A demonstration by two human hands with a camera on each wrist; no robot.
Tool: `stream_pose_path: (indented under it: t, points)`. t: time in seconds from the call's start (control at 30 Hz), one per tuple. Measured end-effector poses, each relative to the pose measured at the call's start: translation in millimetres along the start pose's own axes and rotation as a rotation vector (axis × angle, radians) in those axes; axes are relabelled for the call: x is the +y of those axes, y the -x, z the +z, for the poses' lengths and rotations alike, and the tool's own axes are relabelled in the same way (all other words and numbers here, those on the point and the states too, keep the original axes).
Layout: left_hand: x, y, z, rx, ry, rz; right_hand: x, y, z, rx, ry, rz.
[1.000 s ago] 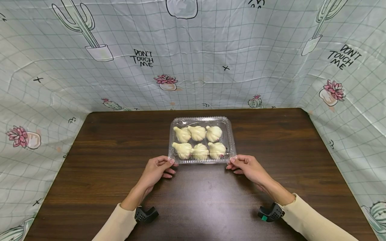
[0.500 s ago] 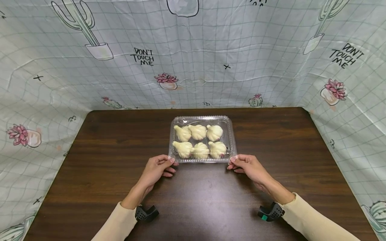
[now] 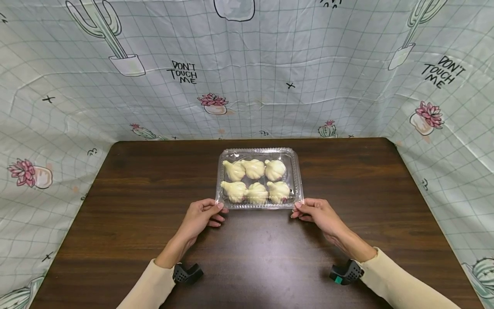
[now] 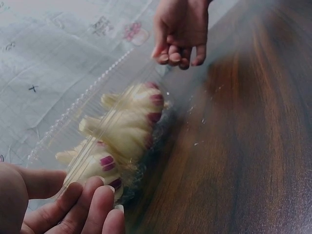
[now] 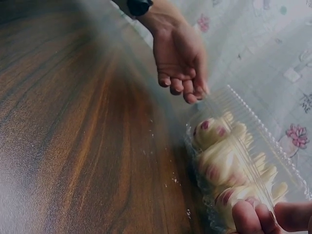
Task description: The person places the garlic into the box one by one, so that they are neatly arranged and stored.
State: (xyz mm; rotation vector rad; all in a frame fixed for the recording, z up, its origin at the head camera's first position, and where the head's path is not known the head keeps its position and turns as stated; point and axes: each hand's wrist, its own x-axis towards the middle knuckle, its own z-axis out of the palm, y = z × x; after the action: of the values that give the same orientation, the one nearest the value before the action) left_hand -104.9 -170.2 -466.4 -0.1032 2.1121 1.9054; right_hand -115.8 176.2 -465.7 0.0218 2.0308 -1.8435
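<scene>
A clear plastic clamshell box (image 3: 259, 151) stands at the middle of the table in the head view. Inside lie several cream garlic bulbs (image 3: 254, 170) in two rows; purple patches mark their undersides in the left wrist view, where the garlic bulbs (image 4: 122, 130) show from the side. At the box's near left corner my left hand (image 3: 197, 218) pinches the rim between thumb and fingers. My right hand (image 3: 319, 216) does the same at the near right corner. In the right wrist view the lid's ridged edge (image 5: 265, 124) rises above the garlic.
Beneath everything is a dark brown wooden table (image 3: 154, 184). A pale grid-patterned cloth (image 3: 247, 77) with cactus drawings hangs along its back and sides. Each wrist wears a black device, such as the wrist camera (image 3: 187, 274) on the left.
The head view has shifted very slightly. Both hands keep their pinch on the box corners, and the box and garlic stay in place.
</scene>
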Motion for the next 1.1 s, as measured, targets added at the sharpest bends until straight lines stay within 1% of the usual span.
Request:
stream_pose_path:
  t: [0.4,0.63,1.1]
  points:
    - [-1.3,-1.7,0.0,-0.003,0.012,0.008,0.6,-0.9,0.0,0.009,-0.006,0.019]
    - [-2.2,-2.7,-0.7,-0.003,0.021,0.010,1.5,-1.8,0.3,0.004,0.003,0.013]
    - [-2.7,-3.1,-1.1,0.000,0.029,0.008,0.4,-2.1,2.2,0.027,-0.032,0.014]
